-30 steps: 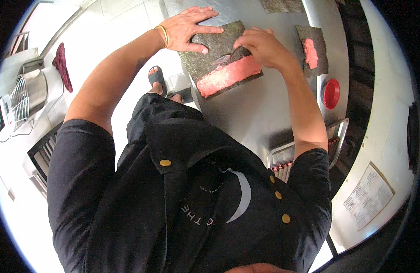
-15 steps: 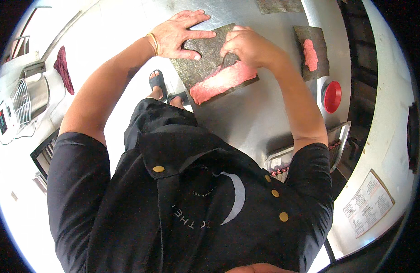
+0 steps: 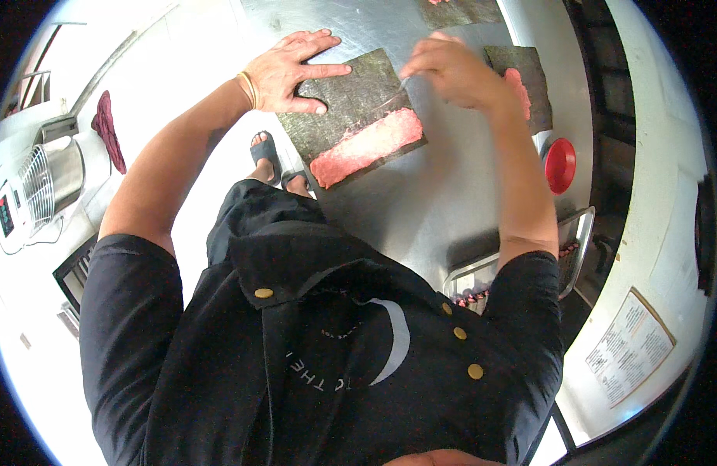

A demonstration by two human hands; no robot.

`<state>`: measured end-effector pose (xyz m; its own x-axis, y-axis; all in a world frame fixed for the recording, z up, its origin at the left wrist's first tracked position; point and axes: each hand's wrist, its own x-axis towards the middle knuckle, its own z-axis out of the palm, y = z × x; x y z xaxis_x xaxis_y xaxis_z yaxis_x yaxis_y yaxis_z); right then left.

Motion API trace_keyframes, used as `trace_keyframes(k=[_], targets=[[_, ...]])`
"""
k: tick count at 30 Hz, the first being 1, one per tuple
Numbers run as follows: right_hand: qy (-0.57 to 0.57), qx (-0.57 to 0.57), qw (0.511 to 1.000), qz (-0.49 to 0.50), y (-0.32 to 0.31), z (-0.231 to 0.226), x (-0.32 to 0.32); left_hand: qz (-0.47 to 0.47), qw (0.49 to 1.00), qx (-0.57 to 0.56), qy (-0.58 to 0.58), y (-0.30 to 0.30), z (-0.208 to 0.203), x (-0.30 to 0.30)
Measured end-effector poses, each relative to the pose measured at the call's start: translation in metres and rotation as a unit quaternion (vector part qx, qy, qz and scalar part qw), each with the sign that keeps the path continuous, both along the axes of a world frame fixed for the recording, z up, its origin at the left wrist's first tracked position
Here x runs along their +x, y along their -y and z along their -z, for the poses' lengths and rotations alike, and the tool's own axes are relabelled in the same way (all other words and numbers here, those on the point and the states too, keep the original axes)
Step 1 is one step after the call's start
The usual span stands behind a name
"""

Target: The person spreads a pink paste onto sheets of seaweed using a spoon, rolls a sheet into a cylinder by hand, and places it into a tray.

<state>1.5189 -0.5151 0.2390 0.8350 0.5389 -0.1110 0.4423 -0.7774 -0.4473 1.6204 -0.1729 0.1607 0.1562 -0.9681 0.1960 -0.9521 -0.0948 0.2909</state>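
Observation:
A dark green nori sheet (image 3: 339,105) lies on the steel table, with a flat band of pink paste (image 3: 366,147) along its near edge. Spread fingers of my left hand (image 3: 296,74) rest on the sheet's far left part, pressing nothing but the nori. Over the sheet's right edge, my right hand (image 3: 455,70) is closed with its fingertips pinched round a thin, curved tool (image 3: 391,98), blurred by motion; its kind cannot be made out. To the right lies a second nori sheet (image 3: 538,101) with pink paste (image 3: 518,87), partly covered by my right hand and forearm.
Another nori sheet (image 3: 463,11) with a bit of pink paste shows at the far edge. A red bowl (image 3: 560,165) stands right of my forearm. Nearer is a metal tray (image 3: 579,233) of small dark pink pieces. A machine with a wire guard (image 3: 38,182) stands left.
My right hand has lifted off the pink band and moved right, past the sheet's edge. My left hand stays spread on the nori. The whole view has shifted slightly.

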Motion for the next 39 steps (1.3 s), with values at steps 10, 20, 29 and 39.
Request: trace_keyframes(k=[10,20,29,39], targets=[[-0.032,0.002,0.999,-0.044,-0.007,0.015,-0.007,0.001,1.0,0.002,-0.006,0.001,-0.001,0.0],[0.011,0.047,0.999,0.006,0.032,-0.007,-0.009,-0.003,1.0,0.019,-0.015,0.003,-0.005,-0.001],[-0.044,0.009,0.998,-0.034,-0.023,0.009,-0.01,-0.002,1.0,0.018,0.002,0.002,-0.005,-0.001],[0.001,-0.046,0.998,0.034,0.023,-0.025,-0.008,-0.005,1.0,0.017,-0.003,0.002,-0.005,-0.001]])
